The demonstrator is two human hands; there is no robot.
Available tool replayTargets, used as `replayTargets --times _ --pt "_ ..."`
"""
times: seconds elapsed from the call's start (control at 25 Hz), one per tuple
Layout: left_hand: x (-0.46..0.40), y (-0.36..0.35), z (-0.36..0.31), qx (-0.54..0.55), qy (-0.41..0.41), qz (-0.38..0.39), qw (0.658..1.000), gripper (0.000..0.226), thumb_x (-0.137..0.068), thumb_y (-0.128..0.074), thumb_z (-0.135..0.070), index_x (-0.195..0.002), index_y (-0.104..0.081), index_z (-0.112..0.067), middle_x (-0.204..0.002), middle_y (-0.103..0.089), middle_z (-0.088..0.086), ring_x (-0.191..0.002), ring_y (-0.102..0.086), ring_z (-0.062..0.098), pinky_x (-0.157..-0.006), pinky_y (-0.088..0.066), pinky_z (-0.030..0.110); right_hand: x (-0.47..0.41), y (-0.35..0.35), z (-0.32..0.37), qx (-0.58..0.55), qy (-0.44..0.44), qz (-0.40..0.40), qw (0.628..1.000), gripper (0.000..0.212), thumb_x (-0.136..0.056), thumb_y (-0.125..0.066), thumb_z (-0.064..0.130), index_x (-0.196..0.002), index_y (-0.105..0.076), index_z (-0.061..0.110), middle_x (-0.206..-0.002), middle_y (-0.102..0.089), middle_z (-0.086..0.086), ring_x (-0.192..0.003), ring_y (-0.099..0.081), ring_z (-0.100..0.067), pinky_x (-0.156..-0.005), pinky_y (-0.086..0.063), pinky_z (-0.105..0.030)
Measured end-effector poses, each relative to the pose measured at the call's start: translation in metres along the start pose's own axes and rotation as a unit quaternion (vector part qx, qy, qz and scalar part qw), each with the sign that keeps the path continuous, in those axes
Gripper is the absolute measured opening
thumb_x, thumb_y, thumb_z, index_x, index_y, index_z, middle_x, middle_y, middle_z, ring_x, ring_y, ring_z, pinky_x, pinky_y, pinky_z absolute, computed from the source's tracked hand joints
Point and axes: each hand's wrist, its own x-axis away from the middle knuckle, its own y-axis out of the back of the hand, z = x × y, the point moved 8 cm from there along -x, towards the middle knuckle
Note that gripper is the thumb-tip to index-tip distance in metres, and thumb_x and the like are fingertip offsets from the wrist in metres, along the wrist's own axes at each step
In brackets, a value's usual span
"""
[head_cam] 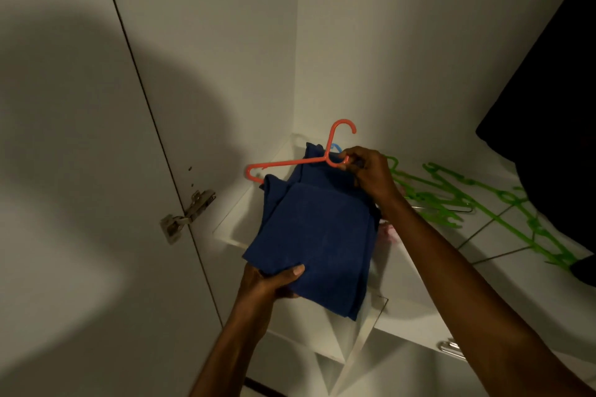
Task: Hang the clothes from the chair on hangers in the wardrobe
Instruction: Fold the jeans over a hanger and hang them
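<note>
Left hand [274, 280] grips lower edge of folded blue garment [316, 235], thumb on top. Garment draped over orange hanger [283, 166], above white wardrobe shelf [403, 306]. Right hand [371, 174] pinches hanger near hook base. Green hangers [483, 200] lie further right on shelf. Door hinge [187, 216] left.

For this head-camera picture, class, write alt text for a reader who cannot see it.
A person's right hand grips an orange hanger draped with folded blue cloth, whose lower edge the left hand holds, inside a white wardrobe. Green hangers lie on its shelf.
</note>
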Motion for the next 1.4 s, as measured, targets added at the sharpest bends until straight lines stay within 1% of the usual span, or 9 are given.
replayTargets --times 0.24,0.32,0.48,0.64,0.8,0.92,1.12,1.32,1.4 --pt "-0.012 0.038 0.030 -0.042 0.077 -0.004 0.996 0.090 -0.051 -0.100 -0.034 -0.132 -0.063 -0.021 -0.118 -0.075 0.003 -0.102 -0.075 0.026 -0.078 -0.062 0.044 -0.004 -0.016 0.010 0.025 0.033 0.048 0.998 0.026 -0.093 -0.073 0.011 -0.119 -0.074 0.009 -0.082 -0.076 -0.005 -0.074 -0.073 -0.017 -0.081 -0.060 -0.042" --pt "-0.027 0.052 0.010 -0.069 0.059 -0.021 0.996 0.079 -0.057 -0.098 -0.043 -0.127 -0.069 -0.018 -0.114 -0.077 0.000 -0.103 -0.074 0.024 -0.082 -0.062 0.042 0.002 -0.017 0.016 0.012 0.030 0.053 0.998 0.020 -0.093 -0.073 0.011 -0.113 -0.074 0.006 -0.085 -0.076 -0.008 -0.072 -0.073 -0.017 -0.079 -0.059 -0.037" --pt "-0.063 0.067 -0.028 -0.140 0.033 -0.023 0.989 0.089 -0.045 -0.090 -0.070 -0.120 -0.070 -0.026 -0.111 -0.076 -0.007 -0.101 -0.073 0.018 -0.080 -0.059 0.035 0.013 -0.009 0.022 -0.017 -0.006 0.041 0.999 0.009 -0.093 -0.075 0.015 -0.092 -0.077 0.006 -0.070 -0.074 -0.005 -0.056 -0.064 -0.008 -0.058 -0.049 -0.023" --pt "-0.103 0.031 -0.036 -0.230 0.031 0.023 0.973 0.060 -0.067 -0.092 -0.049 -0.119 -0.069 -0.029 -0.109 -0.075 -0.007 -0.100 -0.072 0.017 -0.085 -0.059 0.038 0.024 -0.003 0.016 -0.041 -0.054 0.017 0.998 0.020 -0.093 -0.076 0.019 -0.079 -0.076 0.005 -0.062 -0.070 -0.007 -0.043 -0.052 -0.010 -0.046 -0.040 -0.024" --pt "-0.148 0.026 -0.039 -0.124 0.074 -0.015 0.989 0.060 -0.061 -0.097 -0.037 -0.114 -0.075 -0.017 -0.106 -0.078 0.003 -0.097 -0.075 0.024 -0.091 -0.061 0.045 0.036 -0.003 0.015 -0.072 -0.070 0.024 0.995 0.029 -0.090 -0.074 0.030 -0.083 -0.073 0.002 -0.064 -0.070 -0.010 -0.044 -0.057 -0.023 -0.041 -0.042 -0.027" --pt "-0.163 0.019 -0.038 -0.103 0.057 0.001 0.993 0.054 -0.065 -0.096 -0.024 -0.113 -0.075 -0.012 -0.108 -0.078 0.006 -0.098 -0.076 0.025 -0.091 -0.061 0.048 0.048 -0.003 0.006 -0.065 -0.077 0.033 0.994 0.027 -0.090 -0.076 0.026 -0.085 -0.071 0.000 -0.066 -0.069 -0.012 -0.048 -0.060 -0.019 -0.044 -0.046 -0.026" --pt "-0.164 0.026 -0.030 -0.104 0.037 -0.011 0.994 0.068 -0.056 -0.102 -0.026 -0.117 -0.074 -0.014 -0.110 -0.078 0.001 -0.101 -0.075 0.023 -0.091 -0.061 0.046 0.063 0.008 -0.021 -0.060 -0.141 0.044 0.987 0.025 -0.094 -0.074 0.023 -0.080 -0.074 0.002 -0.057 -0.063 -0.008 -0.046 -0.053 -0.011 -0.047 -0.041 -0.025" --pt "-0.159 0.013 -0.035 -0.128 0.017 0.062 0.990 0.078 -0.055 -0.102 -0.018 -0.125 -0.069 -0.019 -0.117 -0.076 -0.004 -0.107 -0.073 0.016 -0.092 -0.060 0.042 0.061 0.012 -0.021 -0.027 -0.092 -0.018 0.995 0.021 -0.092 -0.076 0.023 -0.080 -0.081 0.008 -0.056 -0.062 -0.008 -0.050 -0.047 -0.008 -0.051 -0.038 -0.029" --pt "-0.159 0.011 -0.037 -0.123 0.013 0.071 0.990 0.075 -0.056 -0.101 -0.016 -0.124 -0.068 -0.020 -0.117 -0.075 -0.005 -0.105 -0.072 0.014 -0.087 -0.061 0.036 0.057 0.011 -0.016 -0.005 -0.084 -0.051 0.995 0.014 -0.090 -0.078 0.023 -0.084 -0.084 0.012 -0.055 -0.065 0.007 -0.048 -0.047 -0.002 -0.049 -0.038 -0.025"
